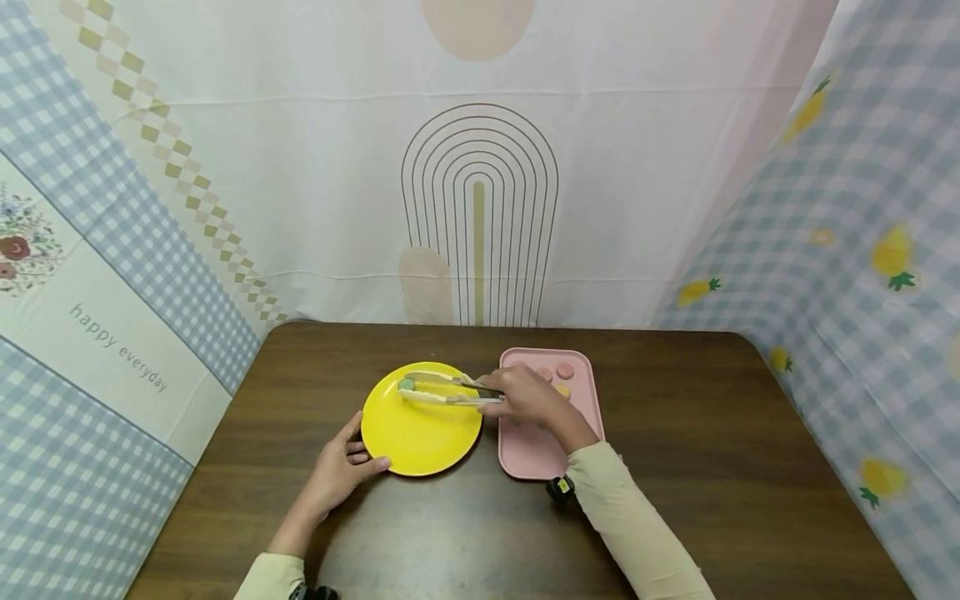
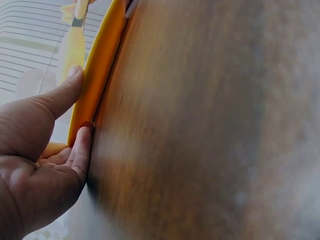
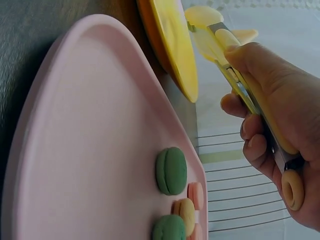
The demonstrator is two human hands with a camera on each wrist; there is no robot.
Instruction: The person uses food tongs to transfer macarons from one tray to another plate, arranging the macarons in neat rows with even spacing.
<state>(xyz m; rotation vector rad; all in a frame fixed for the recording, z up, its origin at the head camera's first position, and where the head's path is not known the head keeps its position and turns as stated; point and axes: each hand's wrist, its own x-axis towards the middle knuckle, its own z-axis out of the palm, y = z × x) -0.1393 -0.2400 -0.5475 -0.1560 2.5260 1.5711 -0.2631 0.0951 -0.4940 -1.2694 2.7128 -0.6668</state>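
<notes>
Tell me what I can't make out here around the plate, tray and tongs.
Head view: the right hand hides part of the pink tray.
Right wrist: bottom edge cuts off a green macaron; tongs nearly hide the held one.
Left wrist: the yellow plate, side-on, hides its own top.

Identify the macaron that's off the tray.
The green macaron held by the tongs, over the yellow plate; the other visible ones lie on the pink tray.

The plate (image 1: 420, 446) looks smooth, glossy plastic, the tray (image 1: 531, 458) smoother matt, the tongs (image 1: 455, 401) partly shiny metal, the table (image 1: 435, 533) wood-grained.
</notes>
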